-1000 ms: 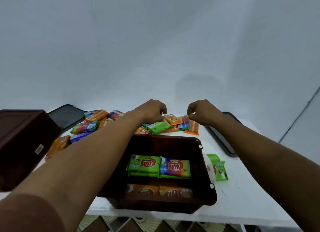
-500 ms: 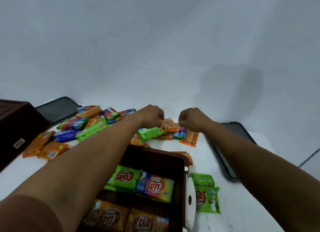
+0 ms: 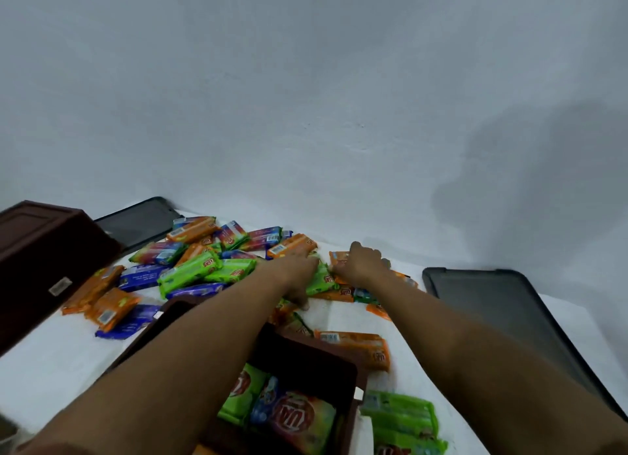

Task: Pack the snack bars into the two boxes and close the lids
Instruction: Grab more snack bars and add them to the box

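Note:
A pile of snack bars [image 3: 204,264] in orange, green and blue wrappers covers the back of the white table [image 3: 51,363]. My left hand [image 3: 295,274] spans a green snack bar [image 3: 321,281] in the pile, thumb below it and fingers over it. My right hand [image 3: 360,264] lies curled on orange bars [image 3: 339,256] just right of that green bar; its grip is blurred. An open brown box [image 3: 339,361] under my left forearm holds green and multicoloured bars [image 3: 295,417]. A second brown box [image 3: 44,251] stands at the left.
Two dark lids lie flat, one at the back left [image 3: 142,220] and one at the right [image 3: 503,305]. An orange bar [image 3: 356,347] rests by the open box's far rim, and green bars [image 3: 401,417] lie to its right. A white wall rises behind.
The view has moved forward and closer to the pile. My left hand has gone from a fist to spread over the green bar. My right hand has stayed on the orange bars.

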